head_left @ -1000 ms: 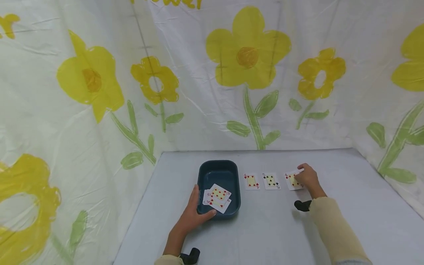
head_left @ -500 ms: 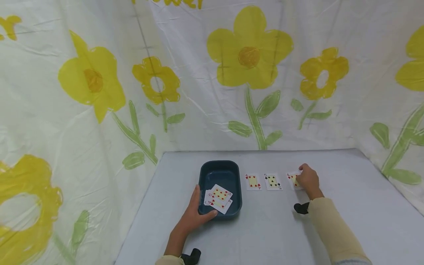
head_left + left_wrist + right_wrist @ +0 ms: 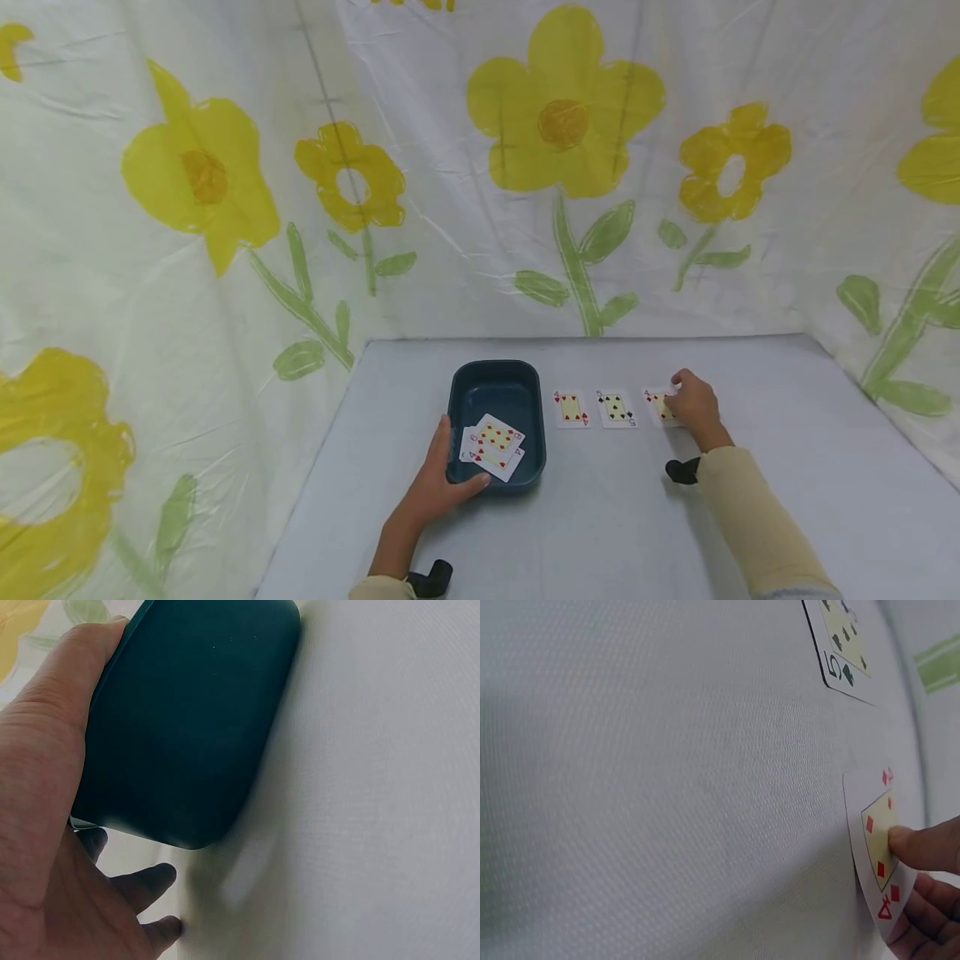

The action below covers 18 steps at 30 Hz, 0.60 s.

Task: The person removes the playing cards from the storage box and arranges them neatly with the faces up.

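My left hand (image 3: 433, 487) rests against the near left corner of a dark teal tray (image 3: 531, 479), its thumb along the near rim and its fingers spread along the left side. In the left wrist view the tray (image 3: 187, 727) hides parts of the fingers. Far right, my right hand (image 3: 697, 408) pinches a four of diamonds playing card (image 3: 657, 405). In the right wrist view the thumb lies on the face of this card (image 3: 862, 825), fingers lie beneath, and its near corner is raised from the table. Left of it lies a five of spades (image 3: 617, 409).
A four of hearts (image 3: 571, 410) lies between the tray and the five of spades. Inside the tray, several overlapping cards (image 3: 498, 437) lie face up at the near end. The white table (image 3: 600, 517) ends at a flower-painted sheet (image 3: 450, 275) behind.
The four of diamonds, tilted a second ago, now lies straighter in line with the other cards. My right hand has shifted only slightly; my left hand and the tray have stayed put.
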Available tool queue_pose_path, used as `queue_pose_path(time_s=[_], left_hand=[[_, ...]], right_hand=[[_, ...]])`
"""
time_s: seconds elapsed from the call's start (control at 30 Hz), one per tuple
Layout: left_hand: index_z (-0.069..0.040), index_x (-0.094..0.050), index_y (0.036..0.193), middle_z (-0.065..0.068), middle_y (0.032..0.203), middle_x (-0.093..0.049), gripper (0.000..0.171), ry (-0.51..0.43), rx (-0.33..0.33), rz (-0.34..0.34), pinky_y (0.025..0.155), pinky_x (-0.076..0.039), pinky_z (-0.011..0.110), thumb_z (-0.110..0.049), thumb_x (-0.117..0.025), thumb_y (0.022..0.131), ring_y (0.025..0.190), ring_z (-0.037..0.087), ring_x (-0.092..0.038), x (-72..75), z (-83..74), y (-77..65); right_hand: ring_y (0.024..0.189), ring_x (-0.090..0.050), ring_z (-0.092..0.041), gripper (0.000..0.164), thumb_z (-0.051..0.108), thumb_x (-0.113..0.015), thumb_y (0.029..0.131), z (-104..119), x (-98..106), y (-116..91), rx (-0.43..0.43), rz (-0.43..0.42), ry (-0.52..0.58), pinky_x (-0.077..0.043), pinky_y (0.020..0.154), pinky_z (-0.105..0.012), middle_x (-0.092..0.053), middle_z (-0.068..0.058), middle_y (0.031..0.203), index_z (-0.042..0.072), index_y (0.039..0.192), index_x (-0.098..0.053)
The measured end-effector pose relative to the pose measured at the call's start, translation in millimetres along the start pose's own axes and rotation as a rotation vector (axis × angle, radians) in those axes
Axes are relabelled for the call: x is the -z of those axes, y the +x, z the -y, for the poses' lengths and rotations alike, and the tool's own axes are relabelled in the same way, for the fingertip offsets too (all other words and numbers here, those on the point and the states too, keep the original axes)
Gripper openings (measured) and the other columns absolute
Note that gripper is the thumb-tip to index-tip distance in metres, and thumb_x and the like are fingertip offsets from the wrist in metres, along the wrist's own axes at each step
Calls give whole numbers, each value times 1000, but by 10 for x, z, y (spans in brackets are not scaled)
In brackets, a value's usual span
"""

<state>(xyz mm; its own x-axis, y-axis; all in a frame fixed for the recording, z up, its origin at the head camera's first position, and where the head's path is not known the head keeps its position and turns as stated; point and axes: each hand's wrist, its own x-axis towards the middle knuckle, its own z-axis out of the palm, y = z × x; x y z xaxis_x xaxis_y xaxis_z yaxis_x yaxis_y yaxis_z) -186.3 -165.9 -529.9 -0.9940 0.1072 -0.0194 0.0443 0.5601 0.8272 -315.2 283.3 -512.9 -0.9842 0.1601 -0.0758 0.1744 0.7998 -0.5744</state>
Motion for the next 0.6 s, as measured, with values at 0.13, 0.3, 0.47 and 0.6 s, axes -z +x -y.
queue_pose_path(time_s=[0.13, 0.3, 0.47, 0.6], left_hand=[[-20, -2, 163, 4, 168, -1, 119, 2, 6, 0, 115, -19, 61, -51, -81, 80, 153, 28, -5, 7, 5, 9], [-21, 0, 163, 5, 168, -1, 118, 5, 5, 2, 115, -19, 61, -51, -80, 81, 153, 29, -5, 6, 0, 13], [-18, -1, 163, 5, 168, -1, 118, -5, -5, 2, 115, -19, 61, -51, -80, 81, 153, 30, -6, -2, -12, 12], [-17, -2, 163, 6, 168, -2, 118, -10, -4, 3, 114, -19, 61, -50, -80, 81, 153, 30, -6, -5, -19, 8]], right_hand=[[90, -54, -39, 39, 2, -64, 91, 35, -17, -5, 1, 1, -10, -48, 75, -46, -57, -31, 107, -14, 121, -47], [89, -55, -38, 41, 4, -66, 90, 64, -39, 0, 11, -9, -28, -48, 74, -47, -58, -31, 106, -14, 122, -47], [88, -55, -38, 43, 6, -68, 89, 48, -57, 12, -3, -17, -55, -48, 74, -48, -59, -32, 106, -14, 122, -48], [94, -53, -43, 49, 11, -71, 88, 27, -73, 18, -21, -36, -79, -47, 78, -52, -56, -35, 111, -14, 123, -48]])
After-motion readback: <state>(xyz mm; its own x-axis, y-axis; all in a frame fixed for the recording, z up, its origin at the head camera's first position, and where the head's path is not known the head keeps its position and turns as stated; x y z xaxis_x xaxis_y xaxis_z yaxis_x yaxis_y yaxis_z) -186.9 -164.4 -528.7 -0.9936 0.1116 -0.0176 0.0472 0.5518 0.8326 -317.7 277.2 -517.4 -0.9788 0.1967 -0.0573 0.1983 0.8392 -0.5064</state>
